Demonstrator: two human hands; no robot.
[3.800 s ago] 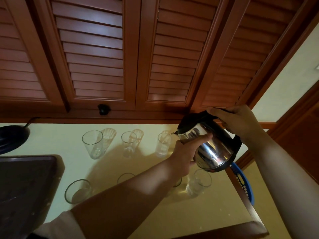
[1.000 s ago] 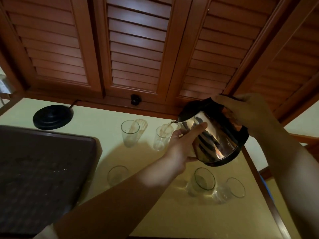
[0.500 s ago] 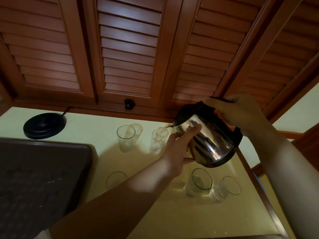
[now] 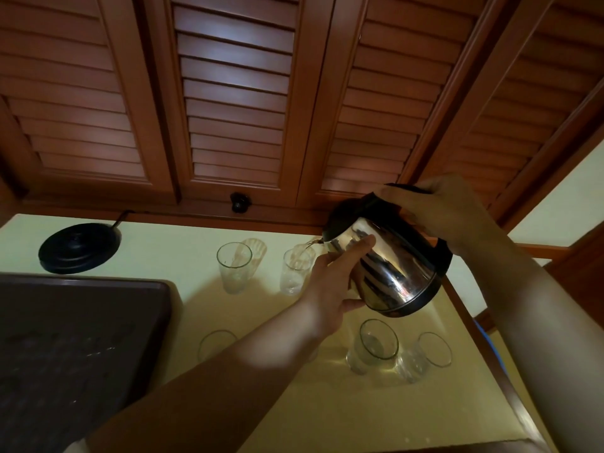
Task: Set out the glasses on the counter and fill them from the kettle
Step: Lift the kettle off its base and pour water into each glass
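A shiny steel kettle (image 4: 397,273) with a black lid and base hangs tilted to the left over the cream counter (image 4: 327,413). My right hand (image 4: 441,210) grips its handle from above. My left hand (image 4: 333,286) presses against its steel side. A thin stream runs from the spout into a clear glass (image 4: 295,269) in the back row. Another back-row glass (image 4: 233,266) stands to its left. Two glasses (image 4: 376,346) (image 4: 428,354) stand in the front row at the right, and one (image 4: 214,344) shows beside my left forearm.
The kettle's black round base (image 4: 78,248) with its cord sits at the back left. A dark tray (image 4: 72,358) fills the left side. Brown louvred cabinet doors (image 4: 235,93) rise behind the counter. A wooden edge (image 4: 470,322) borders the counter's right side.
The view has shifted slightly. The kettle stays tilted over the same back-row glass, with water still running from the spout. Both hands keep their hold.
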